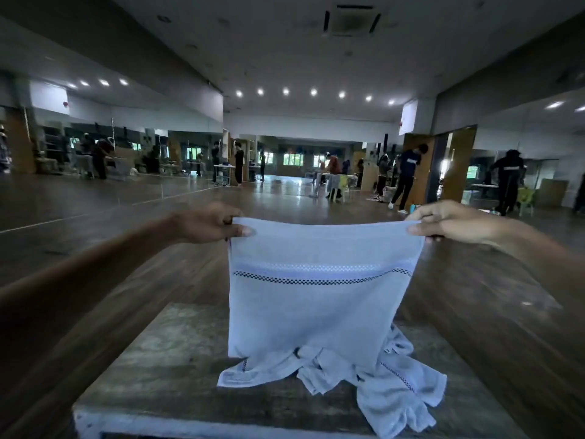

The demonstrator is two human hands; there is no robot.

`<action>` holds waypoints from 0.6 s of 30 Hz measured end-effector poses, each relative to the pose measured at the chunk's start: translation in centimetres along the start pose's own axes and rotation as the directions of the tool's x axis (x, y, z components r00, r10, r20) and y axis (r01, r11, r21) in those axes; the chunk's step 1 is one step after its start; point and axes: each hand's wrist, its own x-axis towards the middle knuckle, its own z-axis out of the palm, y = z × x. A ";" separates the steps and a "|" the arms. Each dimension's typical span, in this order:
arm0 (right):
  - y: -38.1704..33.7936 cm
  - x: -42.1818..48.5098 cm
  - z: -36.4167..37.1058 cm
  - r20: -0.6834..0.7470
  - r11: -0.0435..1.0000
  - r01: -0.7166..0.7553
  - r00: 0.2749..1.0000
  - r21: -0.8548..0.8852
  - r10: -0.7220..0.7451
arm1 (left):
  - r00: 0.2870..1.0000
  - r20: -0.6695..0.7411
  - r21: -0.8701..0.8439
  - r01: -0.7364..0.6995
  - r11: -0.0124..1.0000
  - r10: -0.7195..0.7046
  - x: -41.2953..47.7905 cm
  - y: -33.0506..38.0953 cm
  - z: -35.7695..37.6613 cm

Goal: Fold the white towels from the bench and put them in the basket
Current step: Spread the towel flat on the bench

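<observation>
A white towel (319, 305) with a pale band and a dark checked stripe hangs spread out in front of me above the bench (164, 369). My left hand (209, 221) pinches its upper left corner and my right hand (449, 221) pinches its upper right corner. The towel's lower edge reaches a crumpled heap of white towels (389, 391) lying on the bench, part of the heap hidden behind the hanging towel. No basket is in view.
The grey, worn bench runs away from me over a dark wooden floor (474, 305). Far off in the large mirrored hall, several people stand at tables and chairs (340, 185).
</observation>
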 end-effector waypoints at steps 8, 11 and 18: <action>3.8 4.8 4.3 -0.006 0.991 -0.071 0.998 -0.110 0.070 | 0.975 -0.188 0.120 0.139 0.983 -0.115 2.2 -3.4 4.4; 5.4 6.7 6.2 -0.106 0.985 -0.074 0.993 -0.157 0.058 | 0.965 -0.240 0.129 0.138 0.982 -0.104 3.2 -4.7 6.4; 7.0 5.6 10.1 -0.332 0.999 0.008 0.943 -0.044 -0.022 | 0.922 -0.379 0.087 0.120 0.989 -0.079 2.1 -5.9 9.1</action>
